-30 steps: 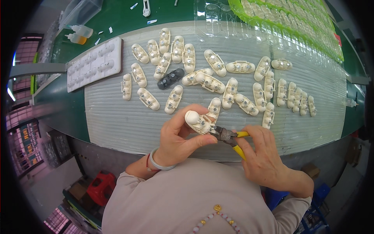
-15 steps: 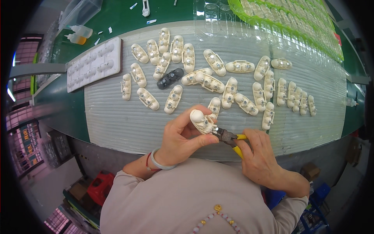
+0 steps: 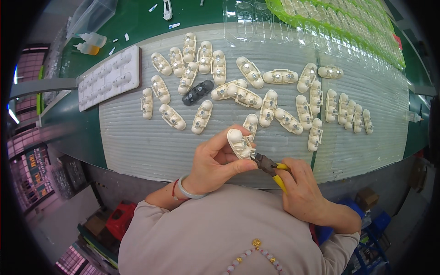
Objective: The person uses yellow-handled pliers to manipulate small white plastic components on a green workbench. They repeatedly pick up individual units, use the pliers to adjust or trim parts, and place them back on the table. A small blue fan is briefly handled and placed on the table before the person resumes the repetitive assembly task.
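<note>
Between the thumb and fingers of my left hand (image 3: 215,160) is a cream oval plastic piece (image 3: 239,143) with rounded domes and small metallic spots. My right hand (image 3: 300,190) grips the yellow handles of a pair of cutting pliers (image 3: 266,164). The dark jaws of the pliers meet the lower right end of the held piece, beside my left thumb tip. Just beyond my left fingers another cream piece (image 3: 250,124) lies on the mat, partly covered by the hand.
Several similar cream pieces (image 3: 245,96) and one dark grey piece (image 3: 198,93) are spread over the ribbed mat (image 3: 151,146). A white moulded tray (image 3: 110,78) stands left, near small bottles (image 3: 89,43). Clear trays (image 3: 247,20) and a green-edged tray (image 3: 286,18) are at the back.
The pliers have tilted slightly and their handles have dropped a little with my right hand. The cream piece has turned slightly in my left hand.
</note>
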